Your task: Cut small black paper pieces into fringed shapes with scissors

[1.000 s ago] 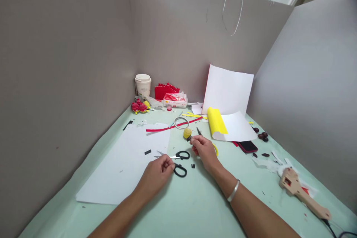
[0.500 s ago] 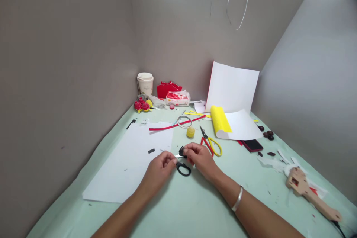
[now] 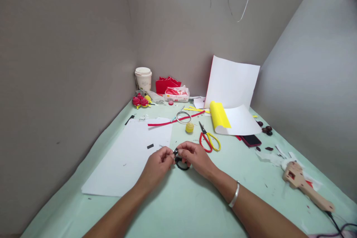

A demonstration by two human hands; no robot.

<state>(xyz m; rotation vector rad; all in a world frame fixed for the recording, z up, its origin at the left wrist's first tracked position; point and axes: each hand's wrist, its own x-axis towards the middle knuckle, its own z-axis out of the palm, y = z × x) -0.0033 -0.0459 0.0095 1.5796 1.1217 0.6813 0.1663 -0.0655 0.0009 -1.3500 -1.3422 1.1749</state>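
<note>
My left hand (image 3: 159, 162) and my right hand (image 3: 195, 156) meet over the middle of the table. Between their fingertips is a small black fringed piece (image 3: 175, 151), pinched by both. A black scissor handle loop (image 3: 182, 164) shows just below, close to my right fingers; the rest of that tool is hidden. Left of my hands, a small black strip (image 3: 150, 146) lies on a white sheet (image 3: 125, 167). Beyond my right hand rest scissors with one red and one yellow handle (image 3: 209, 139).
A yellow-lidded little jar (image 3: 189, 128), a tape ring (image 3: 183, 117) and a red strip (image 3: 158, 124) lie ahead. Yellow crepe paper (image 3: 220, 115) and a phone (image 3: 251, 140) are to the right, with a glue gun (image 3: 306, 187) nearer. A cup (image 3: 143, 79) stands at the back left.
My fingertips have come closer together, and my left fingers now pinch the black piece too. The view has tilted slightly, shifting everything a little upward.
</note>
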